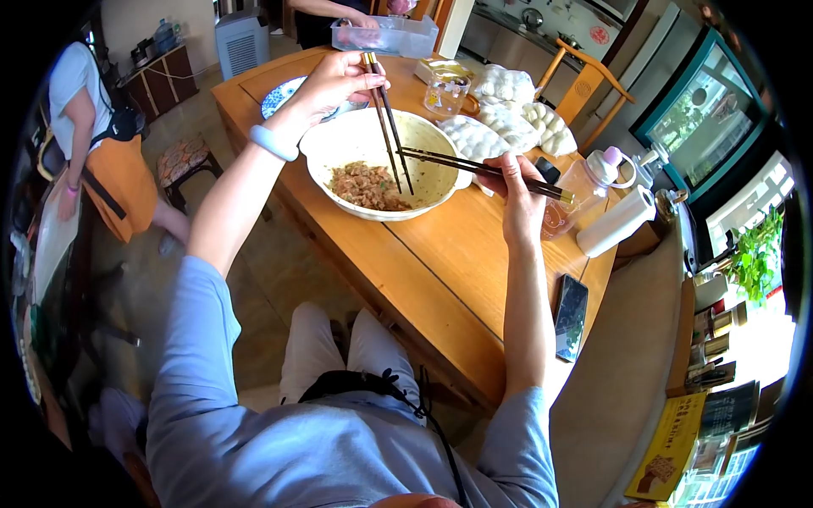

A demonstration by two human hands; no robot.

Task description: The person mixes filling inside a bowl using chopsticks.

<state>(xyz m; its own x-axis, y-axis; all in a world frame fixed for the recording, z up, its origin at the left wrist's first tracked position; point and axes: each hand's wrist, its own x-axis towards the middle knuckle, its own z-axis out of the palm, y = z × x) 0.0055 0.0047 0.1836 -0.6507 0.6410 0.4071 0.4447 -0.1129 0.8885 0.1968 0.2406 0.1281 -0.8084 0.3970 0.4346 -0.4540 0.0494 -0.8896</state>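
A large pale bowl (326, 182) stands on the wooden table, with minced filling (368, 184) at its bottom. My left hand (343, 80) is closed round the upper ends of dark chopsticks (387, 127), which slope down into the bowl, their tips beside the filling. At the bowl's right, my right hand (517, 195) is closed on a second pair of chopsticks (457, 161). That pair points left over the bowl's rim, and its tips are at the left-hand pair. A pale bangle circles my left wrist.
Behind the bowl are a blue-patterned plate (279, 95), a glass mug (446, 95) and bags of white pieces (506, 123). To the right stand a bottle (584, 182), a white roll (616, 222) and a phone (571, 317). One person handles a plastic box (385, 38); another stands left.
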